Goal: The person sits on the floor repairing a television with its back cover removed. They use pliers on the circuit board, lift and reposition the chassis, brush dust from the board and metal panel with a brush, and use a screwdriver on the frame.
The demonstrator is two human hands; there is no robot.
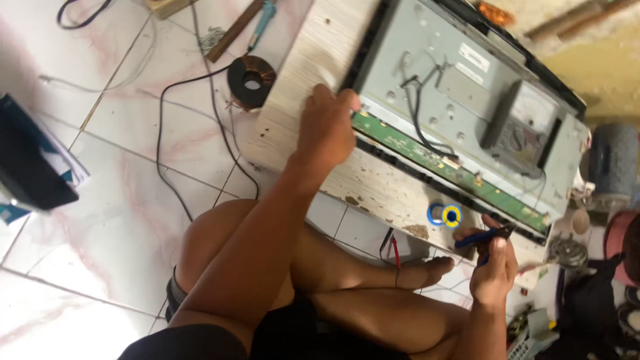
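Note:
A grey metal display chassis (460, 87) lies face down on a pale wooden board (313, 73), with a long green circuit strip (427, 155) along its near edge. My left hand (327, 123) rests on the left end of that strip, fingers curled at the chassis corner. My right hand (493, 263) is closed around blue-handled pliers (483, 237) just off the board's near right edge. A small blue and yellow solder reel (445, 215) sits on the board beside the pliers. Black wires (420, 117) run across the chassis back.
On the tiled floor lie a copper wire coil (251, 79), black cables (163, 133), a screwdriver (261, 20) and a dark box (30, 160) at the left. Red and black probe leads (393, 250) hang by my crossed legs. Cluttered parts and a grey motor (612, 163) fill the right.

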